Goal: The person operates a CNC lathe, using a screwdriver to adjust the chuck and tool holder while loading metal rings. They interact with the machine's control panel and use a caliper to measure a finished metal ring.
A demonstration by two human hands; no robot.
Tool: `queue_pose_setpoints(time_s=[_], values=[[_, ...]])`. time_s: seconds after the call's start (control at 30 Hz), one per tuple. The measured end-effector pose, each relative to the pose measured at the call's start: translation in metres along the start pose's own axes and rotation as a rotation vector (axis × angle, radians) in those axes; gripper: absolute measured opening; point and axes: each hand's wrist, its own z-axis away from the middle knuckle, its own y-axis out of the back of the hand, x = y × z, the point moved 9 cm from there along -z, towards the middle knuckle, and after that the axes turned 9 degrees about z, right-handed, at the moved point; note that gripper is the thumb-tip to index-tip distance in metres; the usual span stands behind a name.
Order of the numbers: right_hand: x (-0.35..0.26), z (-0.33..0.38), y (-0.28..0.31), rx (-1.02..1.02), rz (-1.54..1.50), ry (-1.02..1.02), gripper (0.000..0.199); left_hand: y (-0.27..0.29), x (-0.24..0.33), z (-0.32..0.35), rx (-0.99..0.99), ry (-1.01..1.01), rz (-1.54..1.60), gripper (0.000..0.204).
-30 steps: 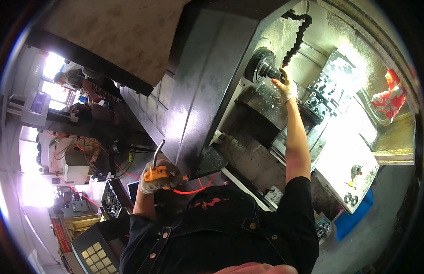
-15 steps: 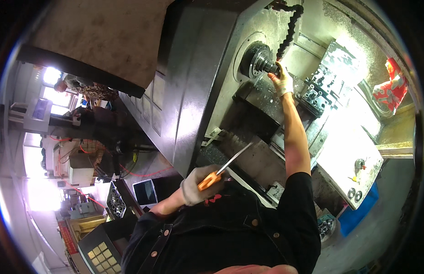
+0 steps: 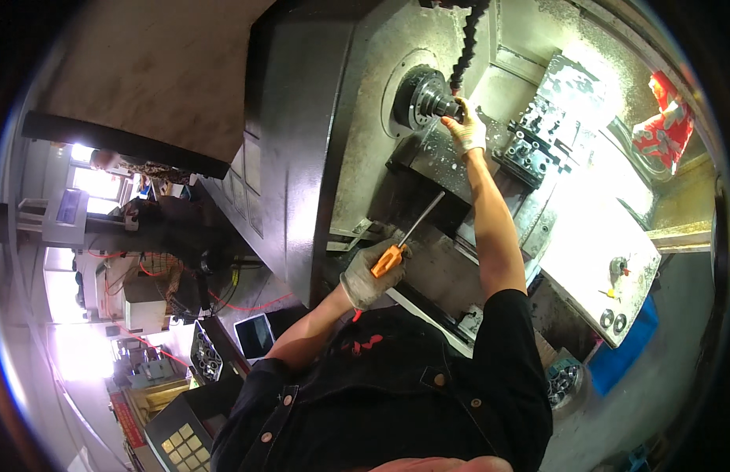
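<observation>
My gloved left hand [image 3: 369, 279] is closed round the orange handle of a screwdriver [image 3: 388, 261]. Its metal shaft slants up and right, with the tip in the air below the spindle. Inside the lathe, my gloved right hand [image 3: 469, 135] has its thumb and fingers round the outer end of a dark cylindrical metal part [image 3: 448, 107]. That part sticks out from the round chuck [image 3: 417, 98] on the machine wall. My palm and fingers hide some of its end.
A black segmented hose [image 3: 467, 51] hangs just above my right hand. Right of it stands a tool block [image 3: 526, 153]. Metal rings [image 3: 613, 321] lie on a pale panel [image 3: 581, 271]; a red-and-white bag [image 3: 664, 130] hangs behind. The dark machine door [image 3: 302, 157] rises at left.
My left hand has moved up and right with the screwdriver, whose tip is now nearer the spindle. My right hand stays on the cylindrical part. The whole view has shifted slightly.
</observation>
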Motion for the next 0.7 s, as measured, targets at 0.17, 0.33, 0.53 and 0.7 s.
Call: queue_pose_setpoints(time_s=[0.17, 0.33, 0.53, 0.7], values=[[-0.009, 0.0, 0.003, 0.028, 0.08, 0.094, 0.059, 0.002, -0.015, -0.02, 0.069, 0.06, 0.009, 0.031], [0.005, -0.016, -0.009, -0.178, 0.047, -0.158, 0.057, -0.006, 0.004, -0.036, 0.098, -0.052, -0.179, 0.018], [0.008, -0.009, -0.01, 0.049, 0.012, -0.13, 0.043, 0.007, -0.005, -0.036, 0.148, 0.033, -0.014, 0.021], [0.062, 0.028, -0.004, 0.259, -0.491, -0.251, 0.029, 0.001, 0.004, -0.038, 0.09, -0.01, -0.054, 0.021]])
